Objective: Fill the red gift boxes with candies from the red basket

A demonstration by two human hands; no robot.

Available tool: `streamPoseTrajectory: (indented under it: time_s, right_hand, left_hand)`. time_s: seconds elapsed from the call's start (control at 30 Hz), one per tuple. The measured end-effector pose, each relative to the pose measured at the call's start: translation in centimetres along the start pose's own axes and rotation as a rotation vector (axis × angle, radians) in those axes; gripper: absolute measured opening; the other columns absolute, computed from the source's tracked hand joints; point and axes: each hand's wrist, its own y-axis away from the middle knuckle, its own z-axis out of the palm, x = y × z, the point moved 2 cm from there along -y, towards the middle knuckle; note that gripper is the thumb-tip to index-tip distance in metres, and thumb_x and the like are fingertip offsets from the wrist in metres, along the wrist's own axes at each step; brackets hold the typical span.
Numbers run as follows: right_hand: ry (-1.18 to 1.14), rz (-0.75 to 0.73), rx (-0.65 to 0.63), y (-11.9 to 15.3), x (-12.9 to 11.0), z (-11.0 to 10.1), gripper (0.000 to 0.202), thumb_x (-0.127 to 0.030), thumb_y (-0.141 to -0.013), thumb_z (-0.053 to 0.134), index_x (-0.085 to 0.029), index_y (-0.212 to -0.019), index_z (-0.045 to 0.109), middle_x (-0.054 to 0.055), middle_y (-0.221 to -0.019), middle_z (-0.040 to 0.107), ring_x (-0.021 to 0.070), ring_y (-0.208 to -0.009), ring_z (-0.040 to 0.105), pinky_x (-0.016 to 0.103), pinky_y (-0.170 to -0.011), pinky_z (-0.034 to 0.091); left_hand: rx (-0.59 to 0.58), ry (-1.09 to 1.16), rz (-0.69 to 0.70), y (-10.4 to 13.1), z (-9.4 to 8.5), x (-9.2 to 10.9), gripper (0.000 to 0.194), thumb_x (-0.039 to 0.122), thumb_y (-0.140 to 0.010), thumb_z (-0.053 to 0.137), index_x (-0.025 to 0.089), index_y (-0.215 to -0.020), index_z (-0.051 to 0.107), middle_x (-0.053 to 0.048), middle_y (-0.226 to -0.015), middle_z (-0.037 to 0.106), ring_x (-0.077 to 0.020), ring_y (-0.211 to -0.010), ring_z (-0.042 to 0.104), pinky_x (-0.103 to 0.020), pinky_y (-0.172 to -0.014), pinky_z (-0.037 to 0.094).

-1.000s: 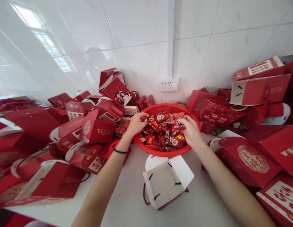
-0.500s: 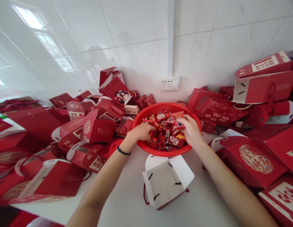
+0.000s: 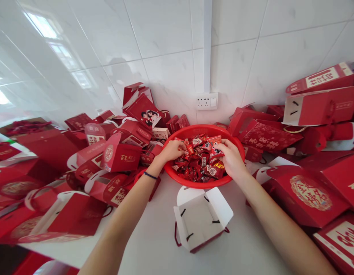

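A red plastic basket (image 3: 204, 185) holds many red-wrapped sweets (image 3: 194, 164). Over its left side, my left hand (image 3: 174, 149) is closed at the fingertips on a small red packet near the rim. At the right side my right hand (image 3: 230, 156) pinches a red packet with white and dark print (image 3: 216, 149). Just in front of the basket stands an open box (image 3: 198, 221), white inside with dark cord ends and dark red handles. Neither hand touches it.
Piles of red gift boxes (image 3: 125, 152) lie to the left, and more boxes (image 3: 308, 194) fill the right. Behind is a tiled wall with a socket (image 3: 207, 101). The white table (image 3: 154, 236) shows around the open box.
My left hand has moved up and back from among the sweets toward the basket's left rim. My right hand has stayed almost in place. The view has shifted slightly.
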Motion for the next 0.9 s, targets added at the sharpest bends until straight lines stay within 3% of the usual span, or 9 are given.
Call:
streamPoseTrajectory:
  time_s: [0.1, 0.27, 0.37, 0.43, 0.53, 0.67, 0.9]
  right_hand:
    - [0.000, 0.003, -0.003, 0.0, 0.0, 0.0, 0.023, -0.029, -0.059, 0.074, -0.023, -0.075, 0.059, -0.003, -0.064, 0.071, 0.0152, -0.057, 0.063, 0.023, -0.047, 0.046]
    - [-0.006, -0.001, -0.001, -0.1, 0.0, 0.1, 0.024, -0.029, -0.057, 0.074, -0.023, -0.075, 0.060, -0.004, -0.062, 0.070, 0.0138, -0.052, 0.060, 0.022, -0.045, 0.044]
    - [-0.009, -0.006, 0.005, -0.1, 0.0, 0.1, 0.024, -0.029, -0.057, 0.075, -0.022, -0.076, 0.061, -0.004, -0.063, 0.070, 0.0150, -0.054, 0.062, 0.023, -0.045, 0.044]
    - [-0.014, -0.008, 0.008, -0.1, 0.0, 0.1, 0.024, -0.028, -0.058, 0.074, -0.022, -0.076, 0.061, -0.003, -0.063, 0.071, 0.0161, -0.056, 0.064, 0.024, -0.047, 0.046]
    - [-0.027, -0.016, 0.020, -0.1, -0.1, 0.0, 0.024, -0.028, -0.058, 0.074, -0.022, -0.077, 0.062, -0.003, -0.065, 0.071, 0.0160, -0.057, 0.064, 0.024, -0.048, 0.048]
    - [-0.043, -0.027, 0.032, -0.1, 0.0, 0.0, 0.024, -0.028, -0.057, 0.074, -0.022, -0.077, 0.062, -0.004, -0.062, 0.069, 0.0140, -0.054, 0.061, 0.023, -0.045, 0.046]
    - [-0.053, -0.036, 0.039, -0.1, 0.0, 0.0, 0.024, -0.028, -0.057, 0.075, -0.021, -0.076, 0.063, -0.003, -0.063, 0.069, 0.0145, -0.061, 0.064, 0.021, -0.050, 0.048]
  left_hand:
    - [-0.063, -0.023, 0.025, 0.5, -0.3, 0.7, 0.021, 0.016, -0.071, 0.061, 0.020, -0.080, 0.080, -0.004, -0.088, 0.080, -0.0234, -0.086, 0.072, -0.031, -0.087, 0.054]
    - [-0.476, -0.269, 0.074, 1.9, -0.3, 2.6, 0.037, 0.023, -0.068, 0.074, 0.020, -0.104, 0.080, -0.005, -0.104, 0.078, -0.0248, -0.098, 0.070, -0.029, -0.088, 0.054]
    - [-0.559, -0.457, 0.029, 2.3, -0.1, 3.6, 0.060, 0.024, -0.060, 0.081, 0.021, -0.120, 0.076, -0.010, -0.118, 0.073, -0.0306, -0.109, 0.067, -0.031, -0.086, 0.054]
    - [-0.568, -0.510, 0.005, 2.2, 0.1, 4.0, 0.063, 0.019, -0.060, 0.079, 0.021, -0.122, 0.075, -0.012, -0.119, 0.072, -0.0317, -0.108, 0.067, -0.031, -0.082, 0.054]
    - [-0.556, -0.531, 0.060, 1.6, 0.3, 4.0, 0.049, 0.012, -0.064, 0.071, 0.019, -0.112, 0.078, -0.012, -0.108, 0.076, -0.0306, -0.099, 0.070, -0.032, -0.079, 0.053]
    - [-0.520, -0.376, 0.127, 0.7, -0.1, 2.9, 0.044, 0.008, -0.068, 0.065, 0.018, -0.109, 0.078, -0.007, -0.106, 0.079, -0.0239, -0.095, 0.072, -0.028, -0.085, 0.053]
    - [-0.244, -0.166, 0.175, -0.7, 0.1, 1.5, 0.027, 0.015, -0.076, 0.066, 0.017, -0.101, 0.077, -0.005, -0.104, 0.080, -0.0230, -0.097, 0.072, -0.030, -0.092, 0.054]
